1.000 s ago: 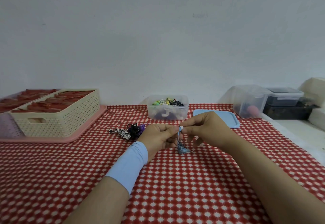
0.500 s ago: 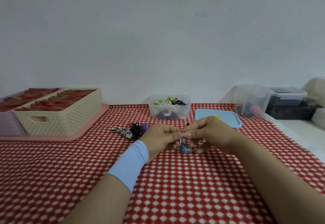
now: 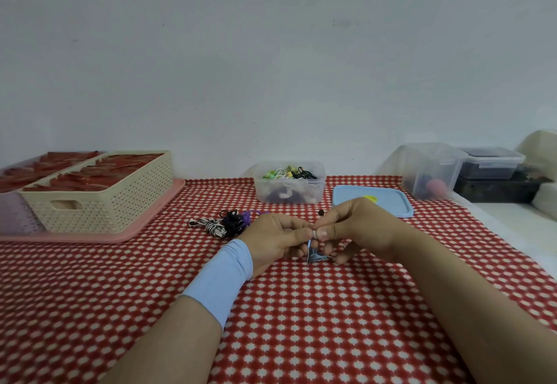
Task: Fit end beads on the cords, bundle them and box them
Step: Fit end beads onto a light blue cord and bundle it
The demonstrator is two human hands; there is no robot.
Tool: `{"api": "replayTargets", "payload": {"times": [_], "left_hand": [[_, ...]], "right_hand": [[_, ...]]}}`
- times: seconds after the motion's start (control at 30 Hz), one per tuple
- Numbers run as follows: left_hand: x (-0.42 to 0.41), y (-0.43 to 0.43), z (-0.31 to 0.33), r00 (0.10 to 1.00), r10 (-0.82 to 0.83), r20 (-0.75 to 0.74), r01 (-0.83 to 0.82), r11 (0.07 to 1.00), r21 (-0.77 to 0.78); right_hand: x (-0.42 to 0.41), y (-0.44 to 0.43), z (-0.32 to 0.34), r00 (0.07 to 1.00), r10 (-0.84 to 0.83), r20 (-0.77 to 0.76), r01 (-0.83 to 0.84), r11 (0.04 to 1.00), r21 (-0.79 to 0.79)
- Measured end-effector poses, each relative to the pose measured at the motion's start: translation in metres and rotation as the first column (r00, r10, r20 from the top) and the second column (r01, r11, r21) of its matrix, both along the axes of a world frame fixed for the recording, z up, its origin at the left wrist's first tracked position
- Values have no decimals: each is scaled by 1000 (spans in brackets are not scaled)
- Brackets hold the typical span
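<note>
While we are pinching the pale bead [image 3: 315, 233] between thumbs and forefingers, our left hand [image 3: 275, 240] and right hand [image 3: 360, 230] are meeting fingertip to fingertip just above the tablecloth [image 3: 301, 323], each curled tight on that bead. The blue cord [image 3: 309, 246] is hanging down from the pinch, its long axis near upright. Its remainder is lying bunched on the cloth directly beneath, partly under the right hand's lower fingers. The cord is therefore running downward from the grip, and we are judging that the bead needs seating along that line. Both hands are equally near.

We are counting:
- one bead in hand
- one blue cord
- one dark bead [image 3: 322, 211] loose beyond the hands
- what look like three cords in the pile of loose cords [image 3: 232, 222] beside the left hand
- one clear box [image 3: 289, 193]
- one blue lid [image 3: 391, 205]
</note>
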State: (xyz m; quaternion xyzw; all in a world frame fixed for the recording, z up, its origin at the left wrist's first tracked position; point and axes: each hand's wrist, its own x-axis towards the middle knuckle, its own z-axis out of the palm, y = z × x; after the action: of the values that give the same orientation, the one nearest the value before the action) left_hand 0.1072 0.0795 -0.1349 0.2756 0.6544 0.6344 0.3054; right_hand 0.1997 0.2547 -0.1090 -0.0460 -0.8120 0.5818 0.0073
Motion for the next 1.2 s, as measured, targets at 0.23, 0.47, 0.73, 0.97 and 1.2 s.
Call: {"api": "replayTargets", "payload": {"times": [0.23, 0.47, 0.73, 0.97, 1.2], "left_hand": [[1, 6, 1, 995, 100, 3, -100, 987, 122], [0, 2, 2, 978, 194, -73, -183, 973, 138], [1, 1, 3, 953, 223, -205, -211, 974, 78], [1, 3, 2, 934, 234, -272, -220, 972, 80], [1, 5, 3, 964, 215, -155, -206, 976, 74]], "right_hand": [[-3, -1, -2, 992, -85, -96, 73, 990, -121], [-2, 0, -2, 988, -85, -128, 72, 992, -102], [-4, -3, -3, 975, -135, -178, 144, 989, 36], [-5, -3, -2, 972, -147, -183, 154, 988, 27], [-4, -3, -1, 979, -147, -143, 130, 985, -117]]}}
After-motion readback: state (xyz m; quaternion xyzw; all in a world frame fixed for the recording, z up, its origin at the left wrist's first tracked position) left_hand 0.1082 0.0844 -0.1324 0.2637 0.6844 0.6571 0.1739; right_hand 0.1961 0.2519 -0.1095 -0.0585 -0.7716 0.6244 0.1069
